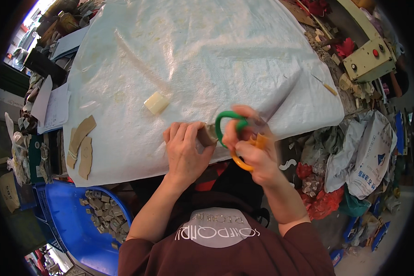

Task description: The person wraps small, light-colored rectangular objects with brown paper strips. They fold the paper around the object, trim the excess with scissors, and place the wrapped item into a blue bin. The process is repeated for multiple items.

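Note:
Near the front edge of the white-covered table, my left hand is closed around a small brownish-grey piece, its fingers hiding part of it. My right hand grips what look like scissors, with one green and one orange handle loop. The green loop comes close to the piece; whether they touch is unclear. Motion smears the right hand, and the blades cannot be made out. A cream-yellow block lies on the sheet beyond my left hand.
Brown cardboard strips lie at the table's left. Below them stands a blue tub with many small grey-brown pieces. Plastic bags crowd the right side. A thin tool lies by the right edge, near a control box.

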Tool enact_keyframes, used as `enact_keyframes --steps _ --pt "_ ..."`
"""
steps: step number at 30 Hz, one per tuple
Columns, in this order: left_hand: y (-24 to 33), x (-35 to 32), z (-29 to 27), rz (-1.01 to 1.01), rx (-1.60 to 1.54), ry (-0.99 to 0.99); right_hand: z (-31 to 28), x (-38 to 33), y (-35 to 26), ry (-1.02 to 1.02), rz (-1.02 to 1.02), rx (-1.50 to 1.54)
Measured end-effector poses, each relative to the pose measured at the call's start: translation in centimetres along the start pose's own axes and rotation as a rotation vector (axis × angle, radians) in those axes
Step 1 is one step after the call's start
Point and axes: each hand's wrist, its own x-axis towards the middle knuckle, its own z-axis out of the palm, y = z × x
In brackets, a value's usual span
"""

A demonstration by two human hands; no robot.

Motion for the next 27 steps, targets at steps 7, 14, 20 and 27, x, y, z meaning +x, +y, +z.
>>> enact_keyframes --steps 7,14,20,27 --pt "-0.2 0.2 0.1 0.010 0.003 0.009 -1.0 0.3 0.1 -0.017 -0.053 0.205" --pt "-0.4 0.1 0.1 0.005 -0.007 0.022 -2.5 1.0 0.8 0.088 -0.115 0.343" --pt "-0.2 0.2 0.1 0.017 0.001 0.026 -1.1 0.9 2.8 0.092 -0.065 0.364" --pt "-0.3 0.2 0.3 0.027 -0.015 0.043 -0.6 0.2 3.1 0.144 -0.135 0.275"
